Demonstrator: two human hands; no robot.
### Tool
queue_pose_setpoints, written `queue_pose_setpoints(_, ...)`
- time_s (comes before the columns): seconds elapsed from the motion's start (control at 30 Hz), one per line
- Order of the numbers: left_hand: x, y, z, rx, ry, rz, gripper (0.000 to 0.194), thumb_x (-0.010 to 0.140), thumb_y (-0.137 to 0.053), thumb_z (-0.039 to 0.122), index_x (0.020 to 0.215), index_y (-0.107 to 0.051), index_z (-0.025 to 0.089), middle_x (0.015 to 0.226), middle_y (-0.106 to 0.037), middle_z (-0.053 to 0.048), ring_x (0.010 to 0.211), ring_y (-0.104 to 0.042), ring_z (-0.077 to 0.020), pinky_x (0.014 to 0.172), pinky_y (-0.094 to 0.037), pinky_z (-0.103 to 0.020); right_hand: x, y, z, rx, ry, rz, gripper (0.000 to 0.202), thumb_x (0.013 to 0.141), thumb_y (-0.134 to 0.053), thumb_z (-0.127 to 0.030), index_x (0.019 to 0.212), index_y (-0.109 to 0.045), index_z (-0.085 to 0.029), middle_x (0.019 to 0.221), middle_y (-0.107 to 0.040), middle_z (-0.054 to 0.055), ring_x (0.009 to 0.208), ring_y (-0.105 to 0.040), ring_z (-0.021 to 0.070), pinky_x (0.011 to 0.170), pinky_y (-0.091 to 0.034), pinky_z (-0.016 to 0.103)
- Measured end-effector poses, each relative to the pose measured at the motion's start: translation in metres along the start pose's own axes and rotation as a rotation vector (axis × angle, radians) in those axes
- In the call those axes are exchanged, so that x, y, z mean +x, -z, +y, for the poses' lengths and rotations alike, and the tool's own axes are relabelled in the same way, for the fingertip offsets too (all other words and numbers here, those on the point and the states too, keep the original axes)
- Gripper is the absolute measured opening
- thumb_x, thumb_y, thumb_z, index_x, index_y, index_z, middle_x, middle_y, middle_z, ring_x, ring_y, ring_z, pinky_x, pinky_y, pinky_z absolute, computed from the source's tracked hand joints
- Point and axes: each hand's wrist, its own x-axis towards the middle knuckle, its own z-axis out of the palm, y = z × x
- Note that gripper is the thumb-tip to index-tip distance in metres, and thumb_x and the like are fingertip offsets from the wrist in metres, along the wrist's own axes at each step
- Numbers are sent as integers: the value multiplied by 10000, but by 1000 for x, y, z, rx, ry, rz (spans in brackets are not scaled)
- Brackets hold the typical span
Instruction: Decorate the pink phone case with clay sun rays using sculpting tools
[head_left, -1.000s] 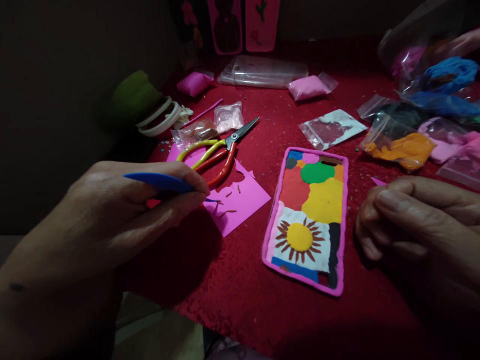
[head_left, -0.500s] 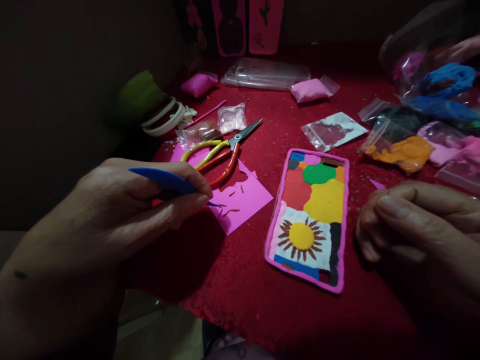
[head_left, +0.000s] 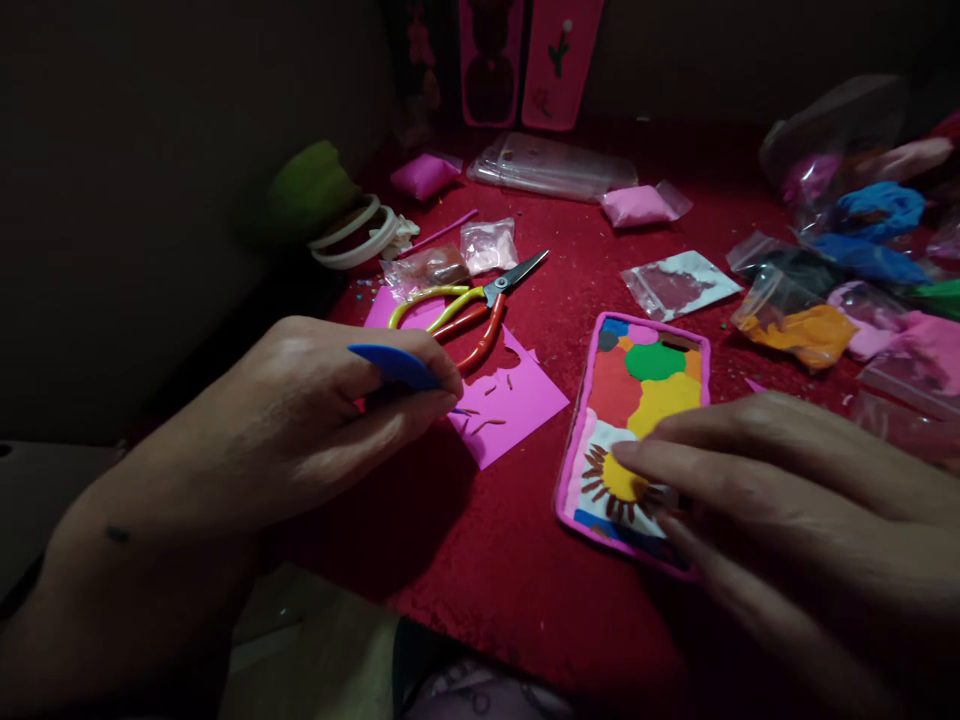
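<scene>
My left hand [head_left: 337,405] clamps the blue tool [head_left: 397,367]; work lightly at the pink sheet's [head_left: 529,410] edge, right hand [head_left: 787,490] fingers apart.

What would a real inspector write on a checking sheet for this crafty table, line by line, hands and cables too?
Surface: red cloth, dotted with small specks.
Job's things: pink-rimmed case lying flat with a yellow sun design; blue tool; pink sheet bearing thin brown strips.
Clutter: scissors partly over the sheet; bag of orange clay among other bags at the right.
Left hand: pinching the blue tool, its tip near the strips.
Right hand: fingers spread over the case; whether they touch it, cannot tell.
Cables: nothing seen.
Surroundings: dim; two pink-edged panels upright at the back.
</scene>
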Motion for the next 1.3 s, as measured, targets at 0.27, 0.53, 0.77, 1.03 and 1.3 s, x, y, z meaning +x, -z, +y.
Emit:
queue_pose_setpoints(0.27,3,0,6,45,-12,-61,178,861,-492,158,791,-655,137,663,-668,56,576,-578,-22,584,-403,-93,51,-25,-37,-651,500,-330,189,834,-532,-156,956,-677,-163,954,-625,101,858,-504,244,738,-437,397)
queue_pose_setpoints(0.53,2,0,5,75,49,-105,266,875,-452,197,754,-680,129,605,-620,17,532,-525,-71,513,-382,-172,64,-42,-32,-737,550,-362,324,837,-542,-162,1147,-639,-156,1048,-615,121,861,-477,255,717,-384,404)
queue_pose_setpoints(0.77,3,1,3,71,35,-106,235,849,-458,171,779,-680,133,639,-642,6,536,-542,-90,509,-406,-201,69,-47,-29,-805,577,-348,263,878,-522,-213,1101,-654,-167,967,-617,91,831,-471,247,690,-346,389)
queue_pose_setpoints(1.03,4,0,0,133,-5,-103,275,876,-428,170,772,-678,117,614,-619,13,517,-521,-74,493,-396,-193,71,-48,-23,-786,606,-336,203,886,-525,-228,1041,-650,-188,926,-592,73,816,-460,243,699,-323,391)
queue_pose_setpoints(1.3,-4,2,-5,69,-47,-51,97,850,-555,159,797,-629,191,591,-556,82,511,-531,-47,465,-386,-154,74,-49,-25,-780,624,-333,179,865,-552,-216,982,-678,-168,876,-578,73,796,-461,244,690,-321,389)
